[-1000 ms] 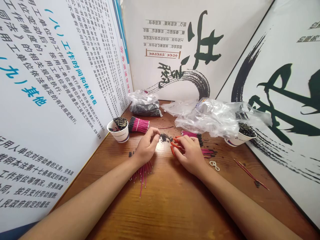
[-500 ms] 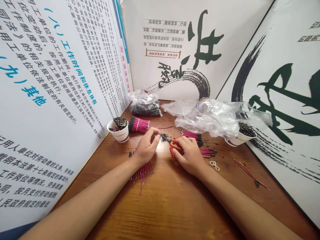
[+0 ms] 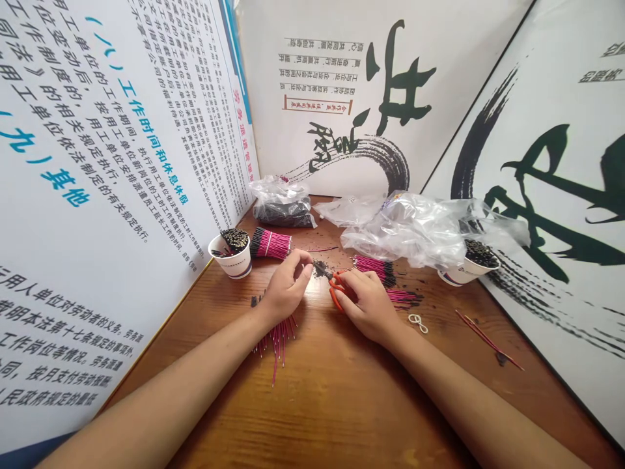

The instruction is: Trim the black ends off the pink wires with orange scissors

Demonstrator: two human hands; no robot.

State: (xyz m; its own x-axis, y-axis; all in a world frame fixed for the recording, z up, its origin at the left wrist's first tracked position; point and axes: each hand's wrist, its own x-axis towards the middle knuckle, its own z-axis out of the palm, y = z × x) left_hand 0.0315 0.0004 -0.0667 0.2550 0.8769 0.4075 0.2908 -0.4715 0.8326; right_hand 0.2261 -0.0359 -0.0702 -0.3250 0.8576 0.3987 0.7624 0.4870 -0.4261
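My right hand is wrapped round the orange handles of a pair of small scissors, whose dark blades point left toward my left fingertips. My left hand is closed in a pinch, thumb against fingers; what it pinches is too small to make out. Below my left wrist, loose pink wires fan out over the table. Small dark scraps lie between the hands. Past my right hand are a bundle of pink and black wires and a smaller group.
A banded wire bundle lies beside a paper cup at left. Another cup stands at right under clear plastic bags. A black-filled bag sits at the back. A white band and red wires lie at right.
The scissors' blades have turned and now show clearly, pointing up and left close to my left fingertips. My right hand has shifted slightly; my left hand is nearly unmoved.
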